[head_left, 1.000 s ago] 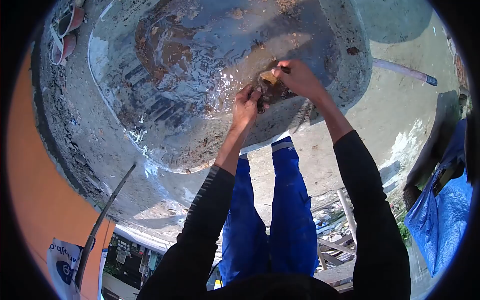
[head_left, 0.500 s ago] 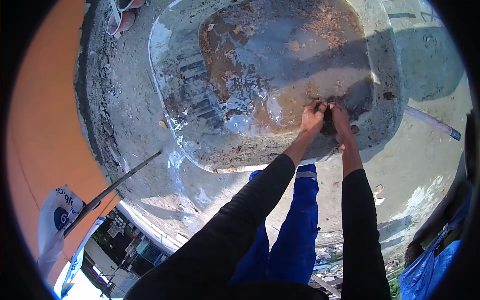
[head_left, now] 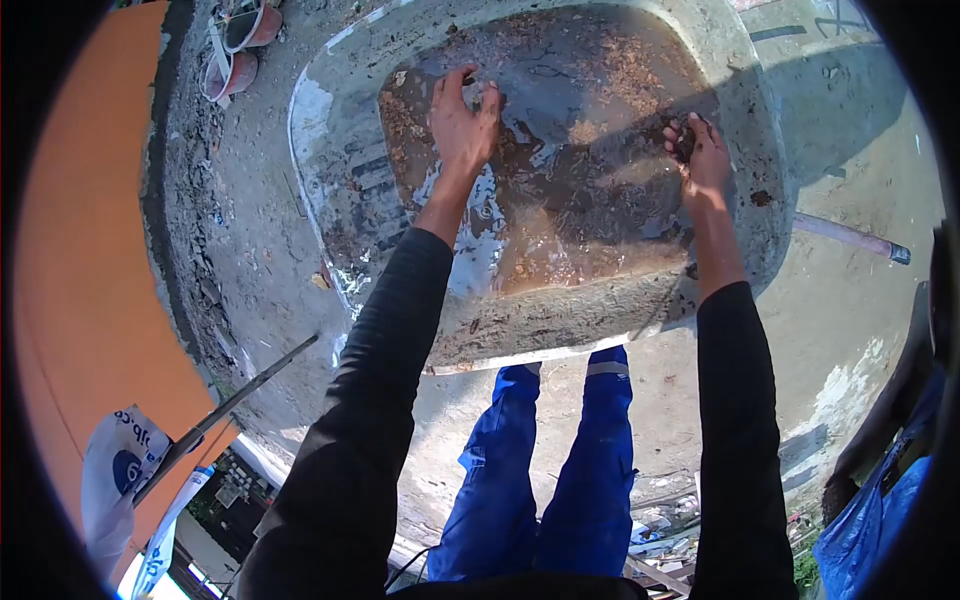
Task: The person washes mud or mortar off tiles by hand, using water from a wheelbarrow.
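Note:
A large, dirty, pale-rimmed tub [head_left: 545, 335] lies in front of me, with shallow brown water [head_left: 600, 215] inside. My left hand [head_left: 463, 130] hovers over the water toward the tub's far left, fingers bent and spread apart, with nothing clearly in them. Over on the right side, my right hand [head_left: 705, 160] is curled around a dark, wet clump of debris [head_left: 684, 147]. Reddish-brown floating debris [head_left: 640, 75] gathers in the upper right of the water.
Two reddish buckets [head_left: 232, 75] stand at the upper left beside an orange wall [head_left: 80, 250]. A pole [head_left: 240, 400] with a white banner juts in from the lower left. Beyond the tub's right side lies a pipe-like bar [head_left: 850, 236]. Blue tarp [head_left: 870, 530] hangs at the lower right.
My hands were together at the tub's near right corner. The left has swung far to the left and away from me; the right has risen with the dark clump. The water is now rippled.

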A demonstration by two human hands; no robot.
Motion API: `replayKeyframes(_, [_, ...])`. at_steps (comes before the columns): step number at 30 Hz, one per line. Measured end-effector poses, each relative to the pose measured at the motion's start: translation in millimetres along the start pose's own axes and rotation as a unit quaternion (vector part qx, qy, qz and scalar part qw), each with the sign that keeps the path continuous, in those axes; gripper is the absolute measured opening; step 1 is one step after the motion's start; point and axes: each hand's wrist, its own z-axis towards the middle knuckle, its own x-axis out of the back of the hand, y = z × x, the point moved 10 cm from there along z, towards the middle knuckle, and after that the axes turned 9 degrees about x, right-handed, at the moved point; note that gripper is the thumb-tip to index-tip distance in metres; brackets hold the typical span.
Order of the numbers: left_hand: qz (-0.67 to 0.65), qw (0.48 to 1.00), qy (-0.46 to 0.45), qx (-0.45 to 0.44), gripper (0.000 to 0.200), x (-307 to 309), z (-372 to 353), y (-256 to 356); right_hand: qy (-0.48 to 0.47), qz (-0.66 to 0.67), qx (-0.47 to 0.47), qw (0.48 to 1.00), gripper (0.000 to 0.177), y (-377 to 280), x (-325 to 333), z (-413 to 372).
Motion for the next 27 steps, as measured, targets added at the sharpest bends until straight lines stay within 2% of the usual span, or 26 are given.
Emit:
replayKeyframes(1, [0.026, 0.999, 0.028, -0.027, 0.041, 2, 22, -23, 0.017, -0.009, 0.038, 0.999, 0.018, -8, 2, 22])
replayKeyframes(3, [0.009, 0.999, 0.001, -0.042, 0.040, -12, 57, -74, 0.038, -0.018, 0.076, 0.996, 0.019, -9, -4, 56])
replayKeyframes(5, [-0.003, 0.998, -0.033, -0.055, 0.040, -38, 74, -103, 0.005, -0.059, 0.202, 0.978, 0.024, -15, -21, 82])
replayKeyframes(7, [-0.034, 0.994, -0.031, -0.102, 0.041, -54, 83, -106, -0.052, -0.139, 0.261, 0.954, 0.039, 4, -36, 116])
replayKeyframes(8, [-0.035, 0.994, -0.038, -0.098, 0.041, -63, 81, -105, -0.048, -0.144, 0.256, 0.955, 0.039, 13, -38, 113])
replayKeyframes(12, [-0.222, 0.975, -0.006, -0.023, 0.031, -95, 69, -81, -0.072, -0.100, 0.220, 0.968, 0.028, 28, -110, 84])
replayKeyframes(13, [-0.208, 0.978, -0.021, -0.023, 0.035, -109, 71, -83, -0.079, -0.088, 0.214, 0.970, 0.025, 30, -128, 76])
replayKeyframes(14, [-0.211, 0.974, -0.059, 0.060, 0.033, -121, 68, -86, -0.079, -0.092, 0.215, 0.969, 0.025, 31, -141, 69])
replayKeyframes(16, [-0.306, 0.921, -0.135, 0.200, 0.037, -146, 57, -88, -0.030, -0.056, 0.136, 0.989, 0.025, 46, -150, 58])
replayKeyframes(17, [-0.439, 0.895, -0.030, 0.072, 0.032, -158, 68, -100, -0.041, -0.024, 0.080, 0.996, 0.027, 56, -160, 49])
replayKeyframes(18, [-0.440, 0.894, -0.031, 0.072, 0.032, -169, 65, -101, -0.047, 0.007, 0.022, 0.999, 0.029, 66, -170, 39])
replayKeyframes(20, [-0.574, 0.786, -0.030, 0.227, 0.024, -200, 56, -122, 0.025, 0.037, -0.048, 0.998, 0.052, 100, -169, 30])
replayKeyframes(21, [-0.606, 0.744, 0.013, 0.280, 0.016, -210, 46, -127, 0.022, 0.072, -0.062, 0.995, 0.048, 114, -176, 31])
replayKeyframes(22, [-0.606, 0.744, 0.010, 0.279, 0.016, -212, 43, -125, 0.021, 0.106, -0.077, 0.991, 0.043, 131, -180, 34])
replayKeyframes(24, [-0.612, 0.744, -0.017, 0.268, 0.025, -210, 36, -115, 0.037, 0.190, -0.083, 0.978, 0.035, 125, -194, 16])
replayKeyframes(25, [-0.622, 0.743, -0.041, 0.243, 0.020, -190, 33, -91, 0.040, 0.194, -0.080, 0.977, 0.035, 123, -192, 12])
replayKeyframes(26, [-0.623, 0.743, -0.047, 0.240, 0.020, -174, 27, -76, 0.005, 0.250, -0.096, 0.963, 0.033, 125, -199, 8])
replayKeyframes(27, [-0.556, 0.796, -0.041, 0.235, 0.021, -157, 21, -64, -0.030, 0.305, -0.109, 0.946, 0.031, 123, -204, 2])
